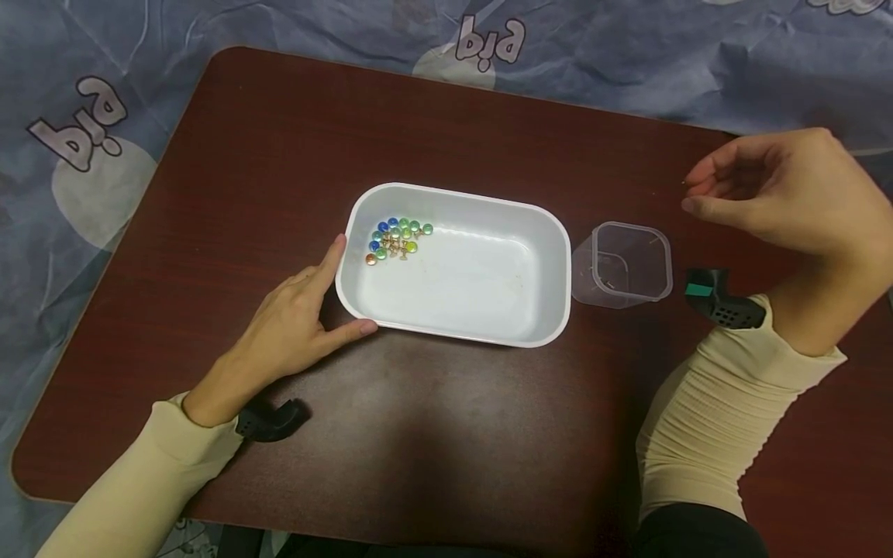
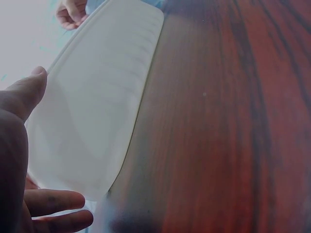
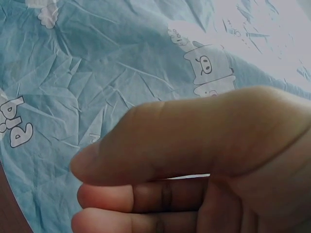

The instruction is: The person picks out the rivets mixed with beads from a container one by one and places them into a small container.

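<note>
A white tray [image 1: 460, 310] lies on the table, with glass beads [image 1: 415, 225] and small gold-coloured pins [image 1: 403, 252] gathered at its left end. My left hand [image 1: 296, 314] spans the tray's near-left corner, thumb at the near rim and fingers fairly straight along the left side. To the right of the tray is a clear plastic container [image 1: 621, 298] with a few tiny pieces inside. My right hand [image 1: 788, 194] is raised beyond and right of that container, fingers bent towards the thumb. A tiny speck shows at its fingertips, too small to identify.
The dark red-brown wooden table [image 1: 209, 178] has rounded corners. Blue printed cloth [image 1: 335, 39] lies beyond its far and left edges. A black device [image 1: 272, 422] sits at the left wrist, and another black device [image 1: 725, 301] at the right wrist.
</note>
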Tool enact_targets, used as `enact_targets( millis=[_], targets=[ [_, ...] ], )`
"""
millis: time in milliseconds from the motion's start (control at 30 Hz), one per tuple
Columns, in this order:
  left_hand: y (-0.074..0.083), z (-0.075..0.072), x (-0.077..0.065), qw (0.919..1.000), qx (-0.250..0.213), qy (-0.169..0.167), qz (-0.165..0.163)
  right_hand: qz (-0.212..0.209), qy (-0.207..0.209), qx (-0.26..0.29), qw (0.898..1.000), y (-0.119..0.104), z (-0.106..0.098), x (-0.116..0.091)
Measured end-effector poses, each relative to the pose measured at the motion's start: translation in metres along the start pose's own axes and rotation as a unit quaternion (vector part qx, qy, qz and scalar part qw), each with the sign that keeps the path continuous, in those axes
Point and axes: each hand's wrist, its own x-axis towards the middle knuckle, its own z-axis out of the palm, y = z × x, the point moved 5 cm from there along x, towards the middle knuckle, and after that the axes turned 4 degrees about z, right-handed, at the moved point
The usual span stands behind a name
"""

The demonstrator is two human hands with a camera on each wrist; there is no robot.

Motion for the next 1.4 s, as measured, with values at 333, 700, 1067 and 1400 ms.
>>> enact_targets(
  millis=[333,700,1067,1400],
  targets=[
    [0.001,0.0,0.001,1.0,0.001,0.001,0.001,0.02,-0.008,-0.024,0.999,-0.001,0.002,0.002],
    [0.0,0.0,0.0,1.0,0.004,-0.005,-0.006,0.0,0.007,-0.057,0.998,-0.017,0.012,0.01],
    [0.0,0.0,0.0,0.9999,0.006,-0.007,-0.01,-0.056,0.027,-0.062,0.996,-0.034,0.023,0.012],
    [0.001,0.0,0.0,0.9999,0.005,-0.007,-0.006,-0.072,0.02,-0.054,0.996,-0.043,0.034,0.017]
  ],
)
